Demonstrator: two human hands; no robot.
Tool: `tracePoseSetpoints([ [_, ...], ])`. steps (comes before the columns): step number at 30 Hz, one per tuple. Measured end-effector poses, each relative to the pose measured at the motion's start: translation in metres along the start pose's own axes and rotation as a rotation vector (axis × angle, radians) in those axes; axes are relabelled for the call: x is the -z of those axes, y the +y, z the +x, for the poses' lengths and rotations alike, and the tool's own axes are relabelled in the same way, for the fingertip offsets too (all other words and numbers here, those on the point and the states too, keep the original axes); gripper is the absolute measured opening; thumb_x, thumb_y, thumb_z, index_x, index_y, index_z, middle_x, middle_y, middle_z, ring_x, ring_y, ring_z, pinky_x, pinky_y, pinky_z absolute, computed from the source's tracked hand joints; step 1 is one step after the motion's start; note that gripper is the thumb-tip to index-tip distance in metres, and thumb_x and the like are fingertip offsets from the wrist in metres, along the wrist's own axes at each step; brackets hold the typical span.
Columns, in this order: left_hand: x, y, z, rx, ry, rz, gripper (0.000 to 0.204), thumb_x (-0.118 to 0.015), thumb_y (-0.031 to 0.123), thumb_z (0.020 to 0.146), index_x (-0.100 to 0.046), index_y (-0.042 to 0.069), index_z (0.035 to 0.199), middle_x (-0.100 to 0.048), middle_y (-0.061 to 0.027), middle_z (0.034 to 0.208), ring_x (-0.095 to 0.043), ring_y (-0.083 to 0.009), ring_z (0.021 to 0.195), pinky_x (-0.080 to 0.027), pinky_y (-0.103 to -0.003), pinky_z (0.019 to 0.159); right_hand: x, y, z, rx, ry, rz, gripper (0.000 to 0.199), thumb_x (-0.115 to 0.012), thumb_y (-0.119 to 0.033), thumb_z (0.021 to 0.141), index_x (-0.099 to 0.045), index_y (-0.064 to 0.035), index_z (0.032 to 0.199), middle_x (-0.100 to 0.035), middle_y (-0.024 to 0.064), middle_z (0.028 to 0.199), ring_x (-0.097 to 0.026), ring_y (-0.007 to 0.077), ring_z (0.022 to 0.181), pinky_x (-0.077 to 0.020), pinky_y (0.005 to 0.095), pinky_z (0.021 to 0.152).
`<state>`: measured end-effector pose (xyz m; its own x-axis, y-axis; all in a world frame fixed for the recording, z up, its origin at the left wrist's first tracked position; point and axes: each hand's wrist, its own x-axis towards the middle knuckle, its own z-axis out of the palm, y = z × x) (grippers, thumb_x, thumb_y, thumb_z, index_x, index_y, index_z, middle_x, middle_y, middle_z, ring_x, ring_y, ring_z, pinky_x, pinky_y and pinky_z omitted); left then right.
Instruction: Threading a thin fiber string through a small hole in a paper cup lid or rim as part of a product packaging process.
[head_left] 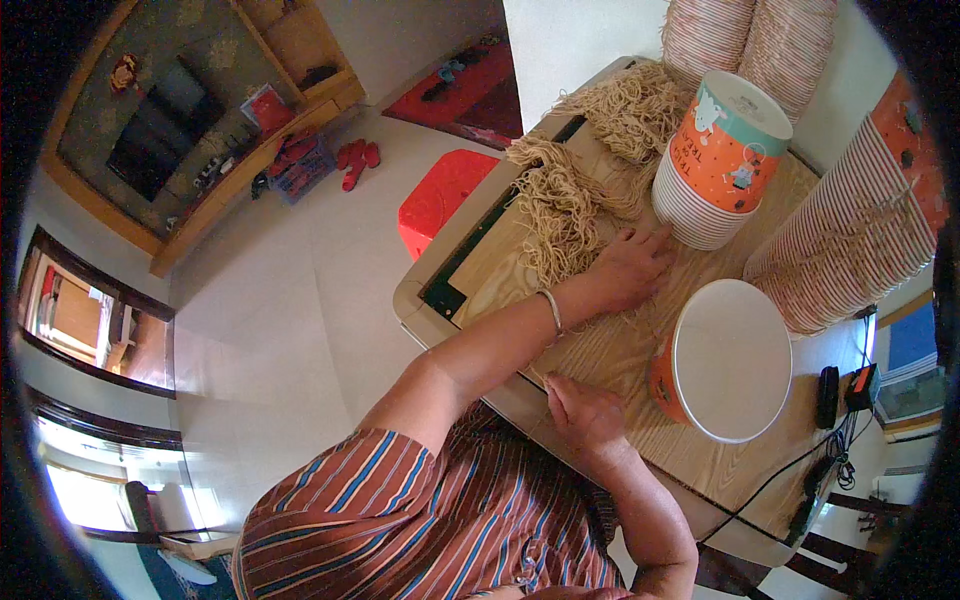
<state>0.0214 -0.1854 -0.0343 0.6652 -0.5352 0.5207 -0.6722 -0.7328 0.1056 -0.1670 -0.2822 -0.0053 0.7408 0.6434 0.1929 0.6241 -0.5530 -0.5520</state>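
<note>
As the wood-topped table (pixel 625 350) forms the largest part of your work area, the other things are listed on it by decreasing size. Along its right side leans a long stack of paper tubs (pixel 850 240); beyond your left hand (pixel 632 268) stands a shorter upside-down stack of paper tubs (pixel 705 195), orange and teal. Nearer you, the open tub (pixel 735 360) shows its white inside. All should prove light, dry and stiff along the rim but easily dented in the wall, so take a single tub just below its rim and steady a stack low down. The nearer heap of string (pixel 560 205) lies just beside your left hand, toward the table's left edge, with the farther heap of string (pixel 630 110) behind it. This beige string will probably handle soft, limp and prone to tangling; pinch a few strands near one end and draw them clear. Your left hand is palm down, its fingers bent and slightly apart near the foot of the upside-down stack; you cannot tell what lies beneath them. Your right hand (pixel 588 415), the smaller in view, has thumb and forefinger close together at the table's front edge; whether they pinch a strand cannot be told.
</note>
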Motion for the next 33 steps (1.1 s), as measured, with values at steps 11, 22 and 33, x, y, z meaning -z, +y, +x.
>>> tracePoseSetpoints([
  [11,-0.005,-0.002,-0.001,0.021,-0.037,0.0,0.041,-0.057,0.03,0.085,-0.058,0.007,0.12,-0.036,-0.0212,0.141,-0.041,-0.033,0.125,-0.037,-0.054,0.096,0.005,-0.006,0.001,-0.028,-0.018,-0.002,0.017,-0.057,-0.015,0.089,-0.061,-0.0074,0.104,-0.068,0.0141,0.091,-0.067,0.0309,0.078,-0.0528,0.0419,0.068],
  [22,-0.001,0.005,-0.001,0.021,-0.009,0.093,0.043,-0.059,0.03,0.083,-0.059,0.007,0.12,-0.042,-0.0209,0.136,-0.043,-0.0329,0.122,-0.038,-0.048,0.097,0.009,-0.008,0.003,-0.03,-0.023,0.002,0.017,-0.057,-0.018,0.089,-0.059,-0.0102,0.105,-0.068,0.013,0.086,-0.066,0.0313,0.074,-0.0514,0.0439,0.065],
  [33,0.001,0.0,0.001,0.038,-0.046,-0.013,0.042,-0.056,0.031,0.086,-0.058,0.009,0.122,-0.045,-0.0178,0.133,-0.043,-0.0315,0.123,-0.036,-0.048,0.099,0.009,-0.008,0.003,-0.042,-0.038,0.034,0.017,-0.055,-0.02,0.091,-0.058,-0.0112,0.105,-0.067,0.0133,0.086,-0.066,0.0322,0.074,-0.0502,0.0456,0.064],
])
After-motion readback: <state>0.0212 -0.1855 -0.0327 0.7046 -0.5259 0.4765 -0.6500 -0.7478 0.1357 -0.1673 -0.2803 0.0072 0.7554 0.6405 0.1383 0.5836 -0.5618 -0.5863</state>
